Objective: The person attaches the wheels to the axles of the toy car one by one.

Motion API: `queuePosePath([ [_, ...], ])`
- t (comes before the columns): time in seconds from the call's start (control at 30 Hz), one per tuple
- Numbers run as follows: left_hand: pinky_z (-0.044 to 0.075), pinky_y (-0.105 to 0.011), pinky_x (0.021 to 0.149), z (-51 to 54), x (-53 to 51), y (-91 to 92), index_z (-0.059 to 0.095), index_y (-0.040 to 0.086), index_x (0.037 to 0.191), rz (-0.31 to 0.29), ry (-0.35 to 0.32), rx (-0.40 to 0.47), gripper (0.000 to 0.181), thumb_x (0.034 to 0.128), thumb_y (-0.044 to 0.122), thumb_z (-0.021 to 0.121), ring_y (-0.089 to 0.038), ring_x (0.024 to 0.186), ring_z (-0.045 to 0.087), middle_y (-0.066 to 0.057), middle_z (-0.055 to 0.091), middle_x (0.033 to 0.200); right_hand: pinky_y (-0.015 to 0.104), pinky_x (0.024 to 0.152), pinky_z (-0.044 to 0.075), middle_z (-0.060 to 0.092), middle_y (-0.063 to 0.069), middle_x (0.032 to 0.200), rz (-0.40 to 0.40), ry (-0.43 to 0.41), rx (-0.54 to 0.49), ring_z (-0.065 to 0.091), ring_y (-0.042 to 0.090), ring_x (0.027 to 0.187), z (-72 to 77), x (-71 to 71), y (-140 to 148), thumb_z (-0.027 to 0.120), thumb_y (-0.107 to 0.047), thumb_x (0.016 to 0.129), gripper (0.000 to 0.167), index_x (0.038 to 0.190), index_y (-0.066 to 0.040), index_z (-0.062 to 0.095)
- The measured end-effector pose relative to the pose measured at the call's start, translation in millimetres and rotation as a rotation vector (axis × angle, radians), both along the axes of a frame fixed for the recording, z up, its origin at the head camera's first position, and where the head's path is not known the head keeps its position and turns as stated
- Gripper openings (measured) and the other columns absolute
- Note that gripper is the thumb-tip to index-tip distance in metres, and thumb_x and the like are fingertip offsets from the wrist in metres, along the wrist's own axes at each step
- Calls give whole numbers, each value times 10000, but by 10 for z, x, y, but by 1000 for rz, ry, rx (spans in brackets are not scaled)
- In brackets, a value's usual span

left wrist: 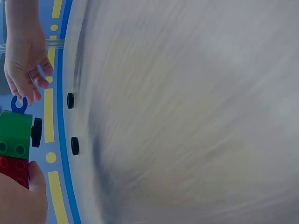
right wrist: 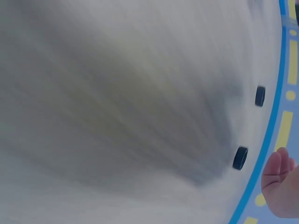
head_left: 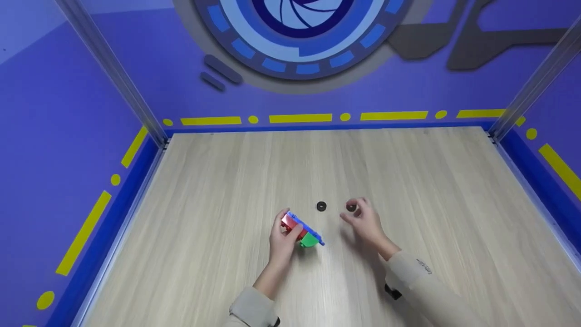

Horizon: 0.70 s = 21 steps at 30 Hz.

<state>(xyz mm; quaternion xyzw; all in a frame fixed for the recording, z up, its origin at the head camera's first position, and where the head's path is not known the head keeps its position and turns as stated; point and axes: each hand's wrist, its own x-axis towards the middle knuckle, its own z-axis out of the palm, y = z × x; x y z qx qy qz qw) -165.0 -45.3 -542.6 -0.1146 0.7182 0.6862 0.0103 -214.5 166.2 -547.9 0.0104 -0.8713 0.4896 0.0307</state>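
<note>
My left hand (head_left: 282,240) grips a toy of red (head_left: 290,222), green (head_left: 309,240) and blue (head_left: 310,230) blocks, tilted above the table. In the left wrist view a black wheel (left wrist: 36,132) is on the side of the green block (left wrist: 16,131), and a blue hook (left wrist: 19,107) stands out from its end. Two loose black wheels (head_left: 321,206) (head_left: 351,207) lie on the table. My right hand (head_left: 365,225) hovers by the right one with relaxed, bent fingers; the right wrist view shows this hand (right wrist: 281,184) apart from both wheels (right wrist: 240,158) (right wrist: 260,96).
The pale wooden table (head_left: 218,181) is bordered by blue-purple panels (head_left: 54,136) with yellow markings and metal corner posts (head_left: 113,72). A small black item (head_left: 393,292) shows beside the right sleeve (head_left: 415,272).
</note>
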Motion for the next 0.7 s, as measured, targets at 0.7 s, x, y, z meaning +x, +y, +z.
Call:
queuePosePath([
  [0.7,490,-308,694,319,104,20,379,122,1304,-3,9,15,518,820,115,563,-168,823,530,-171,462,1173,430,932,366,459,190,1153,-45,-153,58,475,324,1082,-204,-250,155,633,-128,773,433,1153,25,494],
])
